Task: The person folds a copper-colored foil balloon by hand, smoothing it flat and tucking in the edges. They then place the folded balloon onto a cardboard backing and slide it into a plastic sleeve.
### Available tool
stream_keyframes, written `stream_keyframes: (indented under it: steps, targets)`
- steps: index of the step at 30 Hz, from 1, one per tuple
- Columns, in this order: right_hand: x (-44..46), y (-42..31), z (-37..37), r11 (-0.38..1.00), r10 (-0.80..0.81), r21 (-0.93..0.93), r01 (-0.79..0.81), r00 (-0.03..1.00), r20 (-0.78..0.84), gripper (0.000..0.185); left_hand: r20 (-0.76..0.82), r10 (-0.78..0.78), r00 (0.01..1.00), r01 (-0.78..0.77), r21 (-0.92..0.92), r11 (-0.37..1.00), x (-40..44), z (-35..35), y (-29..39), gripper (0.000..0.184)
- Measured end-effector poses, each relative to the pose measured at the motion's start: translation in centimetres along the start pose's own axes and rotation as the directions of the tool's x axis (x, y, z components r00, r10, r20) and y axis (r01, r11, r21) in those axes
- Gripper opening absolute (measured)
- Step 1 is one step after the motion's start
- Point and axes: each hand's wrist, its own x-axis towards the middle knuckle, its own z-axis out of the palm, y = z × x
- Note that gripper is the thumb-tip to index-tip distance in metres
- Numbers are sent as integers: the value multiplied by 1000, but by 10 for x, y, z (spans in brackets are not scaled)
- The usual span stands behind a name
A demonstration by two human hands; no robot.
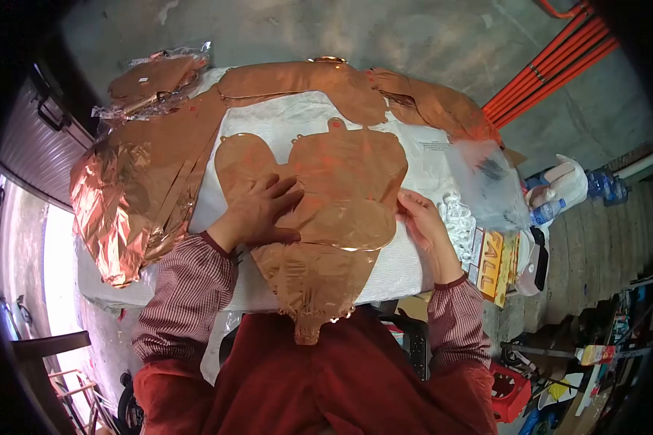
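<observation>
A flat, copper-coloured foil balloon (348, 170) lies on the white-covered table in front of me, partly folded, its narrow tail hanging over the near edge toward my lap. My left hand (263, 210) rests on its left part with fingers spread, pressing on the foil. At the balloon's right edge my right hand (422, 217) pinches the rim between thumb and fingers. Whether the foil is one piece or several layers I cannot tell.
More copper foil balloons (152, 174) lie along the left and far sides. A plastic-wrapped pack (156, 80) sits far left. White string (457, 221), a clear plastic bag (486, 177) and a yellow printed packet (492, 261) lie right. Orange poles (544, 69) stand beyond.
</observation>
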Motion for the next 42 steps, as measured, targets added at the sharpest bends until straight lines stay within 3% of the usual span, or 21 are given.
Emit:
stream_keyframes:
  steps: [1, 3, 4, 6, 9, 13, 14, 19, 20, 21, 22, 25, 29, 31, 33, 34, 35, 38, 39, 41, 42]
  targets:
    - [5, 0, 7, 1000, -1, 2, 1, 1000, 6, 37, 0, -5, 1000, 5, 5, 1000, 0, 0, -1, 82]
    - [13, 4, 25, 942, -263, 214, 258, 965, -6, 51, 13, 9, 1000, -9, 13, 1000, 2, 0, 0, 82]
    - [19, 3, 29, 943, -262, 213, 256, 965, 2, 51, 10, 1, 1000, -1, 15, 1000, 3, 1, 0, 82]
    - [31, -1, 43, 783, -224, 593, 188, 975, -15, 66, 23, -7, 1000, 7, 5, 1000, 1, 1, 0, 82]
    - [41, -22, 63, 683, -206, 703, 197, 976, -73, 72, 9, -5, 1000, 5, -24, 1000, 1, 6, -3, 82]
    - [77, -24, 83, 784, -375, 525, 329, 927, -21, 74, -27, 15, 1000, -16, -15, 1000, -2, 11, -5, 82]
    - [68, -30, 96, 853, -420, 346, 391, 907, 10, 76, -26, 13, 1000, -14, -44, 999, -2, 8, -3, 82]
    - [61, -50, 84, 891, -453, 65, 450, 891, 39, 76, -42, 7, 999, -12, -113, 993, -4, 14, -8, 83]
    - [66, -59, 59, 947, -156, 294, 131, 986, 63, 75, -59, 21, 998, -26, -93, 995, -5, 16, -9, 83]
    - [67, -66, 50, 851, 140, 487, -197, 979, 151, 73, -76, 39, 996, -44, -70, 997, -3, 15, -8, 82]
    - [69, -62, 49, 853, 139, 485, -195, 979, 149, 73, -80, 40, 996, -46, -72, 996, -1, 13, -8, 82]
    - [58, -25, 62, 992, -99, 79, 96, 994, 43, 65, -41, 5, 999, -9, -102, 995, -3, 12, -7, 78]
    - [32, 15, 82, 776, -443, -478, 412, 895, 52, 55, -61, 47, 997, -53, -116, 992, -2, 11, -9, 81]
    - [26, 14, 87, 825, -416, -382, 416, 905, 88, 55, -42, 40, 998, -45, -128, 991, 0, 10, -9, 81]
    - [18, 14, 90, 907, -382, 210, 365, 923, 47, 57, -80, 45, 996, -53, -105, 993, -2, 14, -10, 80]
    - [12, 16, 84, 933, -353, 63, 353, 935, -20, 58, -75, 42, 996, -50, -106, 993, -3, 14, -10, 80]
    - [5, 19, 82, 935, -349, 65, 349, 937, -21, 58, -81, 43, 996, -52, -118, 992, -3, 13, -10, 80]
    - [-26, 32, 78, 810, -391, -460, 363, 920, 37, 52, -64, 36, 997, -44, -134, 990, -3, 9, -6, 80]
    - [-40, 35, 79, 813, -387, -461, 355, 922, 28, 52, -56, 25, 998, -32, -125, 992, -2, 7, -6, 80]
    - [-73, 30, 93, 648, -407, -673, 357, 909, 90, 50, -40, 18, 999, -24, -136, 990, -1, 8, -7, 80]
    - [-86, 31, 100, 682, -410, -633, 365, 908, 83, 50, -26, 5, 1000, -9, -144, 990, -1, 9, -7, 79]
